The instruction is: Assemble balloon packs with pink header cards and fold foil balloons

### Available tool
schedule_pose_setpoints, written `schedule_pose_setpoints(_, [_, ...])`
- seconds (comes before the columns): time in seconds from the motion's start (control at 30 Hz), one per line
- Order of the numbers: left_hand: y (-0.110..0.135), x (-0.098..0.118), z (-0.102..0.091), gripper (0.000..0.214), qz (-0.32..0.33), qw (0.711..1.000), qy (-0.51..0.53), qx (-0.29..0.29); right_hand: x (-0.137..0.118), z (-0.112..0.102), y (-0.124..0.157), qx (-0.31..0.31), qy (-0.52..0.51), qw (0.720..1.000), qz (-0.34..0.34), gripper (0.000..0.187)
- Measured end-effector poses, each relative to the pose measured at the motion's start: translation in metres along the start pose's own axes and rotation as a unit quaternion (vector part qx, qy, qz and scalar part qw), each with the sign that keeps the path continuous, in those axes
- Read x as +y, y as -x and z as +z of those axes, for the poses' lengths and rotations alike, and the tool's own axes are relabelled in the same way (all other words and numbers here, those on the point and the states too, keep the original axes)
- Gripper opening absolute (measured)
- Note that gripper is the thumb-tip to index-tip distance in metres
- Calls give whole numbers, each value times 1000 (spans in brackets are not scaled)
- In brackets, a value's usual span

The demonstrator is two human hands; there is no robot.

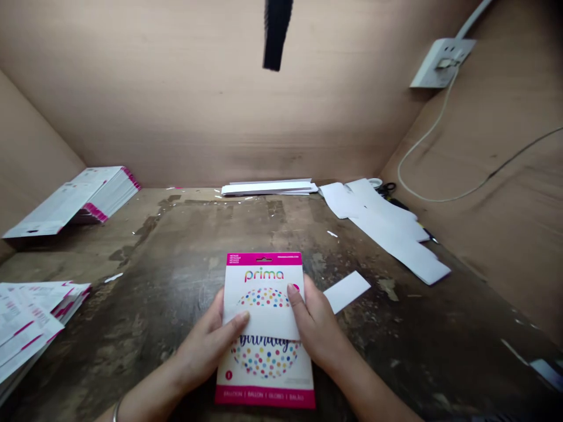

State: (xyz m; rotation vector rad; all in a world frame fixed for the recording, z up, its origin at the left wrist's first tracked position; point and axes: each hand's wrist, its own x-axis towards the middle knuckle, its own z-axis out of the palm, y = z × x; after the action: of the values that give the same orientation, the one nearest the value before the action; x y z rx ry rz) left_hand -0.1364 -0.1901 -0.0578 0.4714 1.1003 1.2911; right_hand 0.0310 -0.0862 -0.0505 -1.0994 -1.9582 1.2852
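Note:
A pink-and-white balloon packet (264, 357) with "prima" printed on it is held upright in front of me, between both hands. Across its middle lies a blank white paper strip (268, 323), hiding part of the printed balloon. My left hand (215, 331) grips the packet's left edge, its thumb pressing on the strip's left end. On the right edge, my right hand (319, 322) is closed round the packet, thumb on the front above the strip. The fingers behind the packet are hidden. Just right of my right hand, another white strip (347, 291) lies on the table.
Packets are piled at the back left (88, 193) and near left (30, 328). White paper strips lie along the back wall (268, 187) and fanned out at the right (391, 231), near black-handled scissors (387, 189). A cable (407, 176) hangs from a power socket (442, 63).

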Motion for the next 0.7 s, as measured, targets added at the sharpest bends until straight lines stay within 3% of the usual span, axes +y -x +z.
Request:
schedule_pose_setpoints(0.17, [2,0,2,67,1,1000,15,6,-2,-8,1,-61,29,998,-17,32])
schedule_pose_setpoints(0.27, [6,2,1,67,-1,999,36,13,4,-24,-4,-75,114,990,-23,41])
schedule_pose_setpoints(0.33, [10,3,-1,65,6,998,50,26,6,-36,-9,-33,228,972,-42,47])
schedule_pose_setpoints(0.4, [11,3,-1,64,25,997,58,53,4,-46,-10,50,348,930,-107,44])
schedule_pose_setpoints(0.47, [12,3,0,64,53,993,58,86,-5,-47,-5,133,398,886,-196,34])
schedule_pose_setpoints(0.53, [12,2,5,63,78,990,48,111,-18,-34,8,154,383,865,-284,27])
schedule_pose_setpoints(0.6, [11,2,12,59,110,985,27,127,-29,-8,24,101,372,852,-355,29])
schedule_pose_setpoints(0.63, [12,2,15,57,127,983,15,135,-32,7,33,63,382,841,-379,32])
schedule_pose_setpoints(0.7, [13,3,22,53,156,976,0,155,-31,34,45,45,410,828,-380,37])
